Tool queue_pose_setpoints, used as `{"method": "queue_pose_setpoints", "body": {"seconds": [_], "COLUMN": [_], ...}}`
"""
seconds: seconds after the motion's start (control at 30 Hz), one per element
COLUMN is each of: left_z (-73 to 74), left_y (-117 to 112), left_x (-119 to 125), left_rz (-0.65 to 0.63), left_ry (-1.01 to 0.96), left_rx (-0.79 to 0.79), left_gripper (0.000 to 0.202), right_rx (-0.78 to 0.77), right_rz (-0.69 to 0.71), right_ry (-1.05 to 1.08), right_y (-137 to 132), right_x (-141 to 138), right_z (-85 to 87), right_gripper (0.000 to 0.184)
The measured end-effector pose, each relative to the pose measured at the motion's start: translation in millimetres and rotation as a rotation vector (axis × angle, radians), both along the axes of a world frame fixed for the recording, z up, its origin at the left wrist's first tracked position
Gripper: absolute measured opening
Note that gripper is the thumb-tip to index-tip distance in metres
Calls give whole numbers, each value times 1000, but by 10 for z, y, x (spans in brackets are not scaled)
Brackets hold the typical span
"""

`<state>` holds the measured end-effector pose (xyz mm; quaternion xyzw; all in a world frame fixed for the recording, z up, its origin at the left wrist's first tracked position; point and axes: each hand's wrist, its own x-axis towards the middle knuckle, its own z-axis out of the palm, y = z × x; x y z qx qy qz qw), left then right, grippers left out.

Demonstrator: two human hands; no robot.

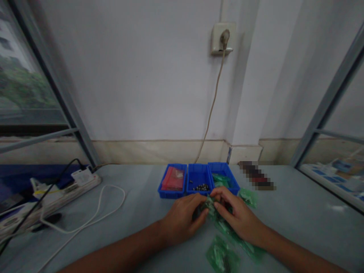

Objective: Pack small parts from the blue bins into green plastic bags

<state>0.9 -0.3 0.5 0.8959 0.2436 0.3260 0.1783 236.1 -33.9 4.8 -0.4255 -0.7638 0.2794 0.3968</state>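
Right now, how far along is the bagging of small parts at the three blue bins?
Done: green plastic bags lie near the wrists. In hand: left hand and right hand pinch one small green bag. Left: dark metal parts in the middle blue plastic bin.

A pale wall with a plugged wall socket rises behind the grey desk, metal-framed windows flanking both sides in dim light.
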Motion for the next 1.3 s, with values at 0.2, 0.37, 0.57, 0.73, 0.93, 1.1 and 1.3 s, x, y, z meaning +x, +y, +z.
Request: {"method": "queue_pose_setpoints", "body": {"seconds": [0.2,0.37,0.57,0.73,0.93,1.1,1.3], "left_z": [8,12,14,14,-5,-4,-3], "left_y": [-4,-11,-8,-18,-5,-1,5], "left_x": [3,0,1,1,-5,-3,-1], "left_rz": [5,0,-1,10,2,-2,9], "left_ry": [-1,3,0,-2,5,5,35], "left_rx": [6,-1,-8,-10,-8,-9,11], "left_gripper": [10,11,12,12,12,12,8], "right_rx": [-1,7,25,24,19,18,20], "right_rz": [-11,-16,-16,-26,-24,-26,-35], "right_ry": [-6,-1,-2,2,-7,-6,-8], "right_y": [8,0,-2,-5,-7,-2,-13], "right_x": [-2,8,2,-6,1,4,-1], "right_z": [3,-12,-1,7,-12,-26,4], "right_gripper": [16,16,16,14,13,12,12]}}
